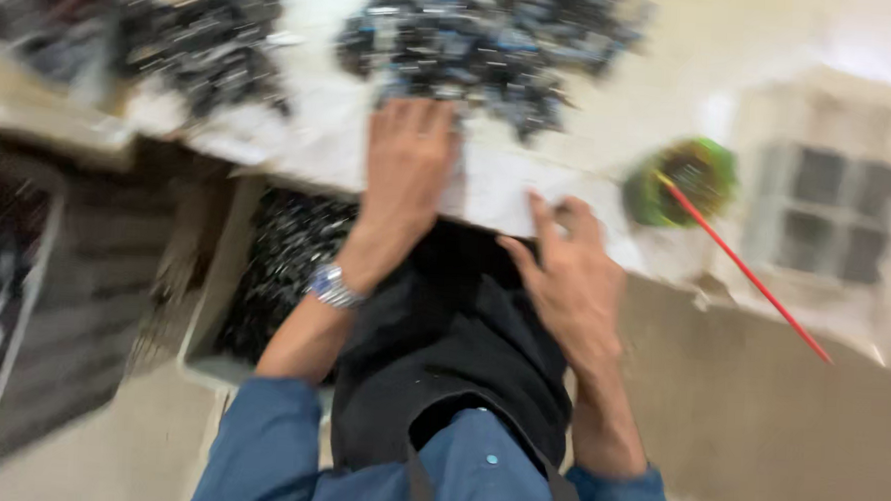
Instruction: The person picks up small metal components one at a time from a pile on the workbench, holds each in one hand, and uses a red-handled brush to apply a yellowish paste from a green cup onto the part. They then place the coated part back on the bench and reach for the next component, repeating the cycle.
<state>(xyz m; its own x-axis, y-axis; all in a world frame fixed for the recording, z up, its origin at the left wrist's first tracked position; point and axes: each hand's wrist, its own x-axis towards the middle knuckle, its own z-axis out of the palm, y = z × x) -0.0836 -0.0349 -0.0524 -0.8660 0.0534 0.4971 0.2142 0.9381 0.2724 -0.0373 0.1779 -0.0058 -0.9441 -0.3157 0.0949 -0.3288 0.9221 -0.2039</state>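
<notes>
A person's left hand [407,159] lies flat, fingers together and gripping nothing, on a white sheet [488,187] at the table [673,90] edge, just below a heap of small dark parts [485,37]. The right hand [570,276] rests open at the sheet's near edge, fingers spread, above a black apron [451,351]. A green reel [684,181] sits nearby; motion blur hides finer detail.

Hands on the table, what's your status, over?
Left hand flat on white sheet, fingertips at the pile of dark small parts. Right hand open at sheet's near edge. Nothing held. Picture blurred; green cup off right.
</notes>
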